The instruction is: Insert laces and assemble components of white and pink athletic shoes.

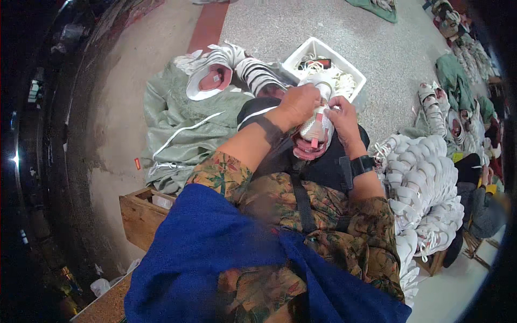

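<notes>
A white sneaker (315,127) with a pink lining and a pink tab lies over my lap, its opening toward me and its toe pointing away. My left hand (300,105) is closed on the left side of the sneaker, fingers bent at the lacing area. At the opposite side, my right hand (344,119) pinches with thumb and forefinger close to the eyelets. Whatever thin piece lies between those fingertips is too small to make out. Just beyond the toe stands a white foam box (358,81) holding white shoelaces (344,85) and a small dark-and-red object.
Nested white shoes (423,177) are piled at my right. To the left, more shoes (212,75) rest by a grey-green woven sack (177,118). A wooden box (141,215) stands near my left elbow. Another person (479,199) sits at the far right.
</notes>
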Demonstrator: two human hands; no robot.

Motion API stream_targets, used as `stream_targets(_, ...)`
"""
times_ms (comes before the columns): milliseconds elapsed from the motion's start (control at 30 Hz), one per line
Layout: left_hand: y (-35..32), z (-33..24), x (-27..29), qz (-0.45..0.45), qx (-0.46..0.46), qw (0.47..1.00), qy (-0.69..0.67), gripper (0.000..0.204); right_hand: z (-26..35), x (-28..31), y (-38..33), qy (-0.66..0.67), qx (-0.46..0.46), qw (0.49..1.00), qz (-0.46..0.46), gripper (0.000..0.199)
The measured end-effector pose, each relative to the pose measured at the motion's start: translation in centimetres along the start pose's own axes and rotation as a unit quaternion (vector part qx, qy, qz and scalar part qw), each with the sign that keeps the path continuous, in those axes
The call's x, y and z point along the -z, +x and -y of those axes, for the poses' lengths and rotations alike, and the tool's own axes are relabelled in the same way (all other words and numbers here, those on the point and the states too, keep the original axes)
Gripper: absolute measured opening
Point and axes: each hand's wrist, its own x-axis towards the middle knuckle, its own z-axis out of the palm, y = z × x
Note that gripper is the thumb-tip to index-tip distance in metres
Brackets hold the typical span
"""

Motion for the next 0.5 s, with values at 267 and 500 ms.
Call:
stream_targets(267, -0.3, -0.2, 0.5, 0.02, -0.013, 0.999, -0.025, 0.016, -0.7, 0.0, 0.4, 0.118, -0.031, 0.992, 0.033, 0.022)
stream_targets(500, -0.9, -1.9, -0.3, 0.006, 0.027, 0.998, 0.048, 0.023, -0.9, -0.3, 0.2, 0.07, -0.016, 0.997, 0.02, 0.019)
